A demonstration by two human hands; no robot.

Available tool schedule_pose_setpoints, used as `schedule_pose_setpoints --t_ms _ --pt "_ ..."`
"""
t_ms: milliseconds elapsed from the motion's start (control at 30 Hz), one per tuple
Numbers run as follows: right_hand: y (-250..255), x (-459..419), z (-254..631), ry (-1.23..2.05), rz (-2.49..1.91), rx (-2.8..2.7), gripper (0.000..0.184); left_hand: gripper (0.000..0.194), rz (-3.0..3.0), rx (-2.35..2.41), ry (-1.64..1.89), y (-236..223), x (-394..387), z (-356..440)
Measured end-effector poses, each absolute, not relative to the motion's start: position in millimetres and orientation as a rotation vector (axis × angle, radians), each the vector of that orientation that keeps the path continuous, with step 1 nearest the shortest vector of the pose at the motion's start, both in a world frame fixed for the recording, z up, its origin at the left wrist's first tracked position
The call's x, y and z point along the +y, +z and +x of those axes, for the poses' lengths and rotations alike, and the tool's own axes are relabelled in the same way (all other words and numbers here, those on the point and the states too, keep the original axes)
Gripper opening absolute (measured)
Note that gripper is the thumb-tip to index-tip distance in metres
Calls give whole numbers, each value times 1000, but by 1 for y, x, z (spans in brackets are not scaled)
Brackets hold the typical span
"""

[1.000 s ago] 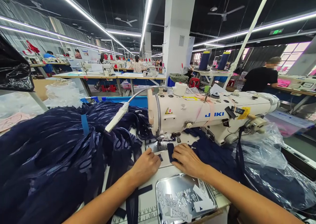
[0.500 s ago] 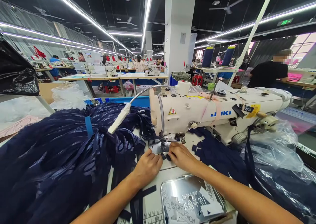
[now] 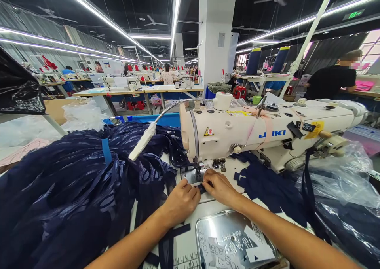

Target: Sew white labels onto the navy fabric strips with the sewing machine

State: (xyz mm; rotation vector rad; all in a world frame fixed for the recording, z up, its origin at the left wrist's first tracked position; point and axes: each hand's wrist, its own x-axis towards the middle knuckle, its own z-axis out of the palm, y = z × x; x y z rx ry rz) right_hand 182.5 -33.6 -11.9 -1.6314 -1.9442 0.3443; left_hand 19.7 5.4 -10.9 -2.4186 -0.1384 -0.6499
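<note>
My left hand [image 3: 181, 202] is closed, thumb against curled fingers, on the machine bed just in front of the presser foot [image 3: 198, 175]. Pinched close beside it, my right hand [image 3: 220, 186] is at the right of the foot. Between the fingertips shows a small navy fabric piece [image 3: 202, 188], mostly hidden by the hands. The white sewing machine [image 3: 219, 134] stands right behind them. At the left lies a large bundle of navy trim strips [image 3: 74, 174] with a blue tie [image 3: 106, 151].
A shiny metal tray [image 3: 204, 221] with printed labels [image 3: 258, 253] lies in front of my right forearm. Navy cut fabric [image 3: 270, 186] and clear plastic [image 3: 341, 178] are at the right. A lamp on a flexible neck [image 3: 142, 142] hangs over the bundle. A co-worker [image 3: 332, 79] sits beyond.
My right hand has moved left with the navy piece, up to my left hand at the presser foot. The left hand stays closed near the same spot. The camera view has shifted slightly.
</note>
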Motion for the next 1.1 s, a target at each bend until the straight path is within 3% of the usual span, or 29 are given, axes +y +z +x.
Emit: schedule_pose_setpoints --t_ms 367,667,867,1100 --pt "-9 -41 188 410 -1512 -1973 15 20 -2449 -162 -552 -16 8 23" --pt "-20 -62 175 -319 -1563 -2433 19 10 -2736 -296 -423 2 8 4" --pt "-8 -44 198 -386 -1306 -2686 27 8 -2996 -317 -510 -3 8 0" --pt "-19 -30 211 -401 -1397 -2591 36 11 -2895 -517 -497 -21 1 32"
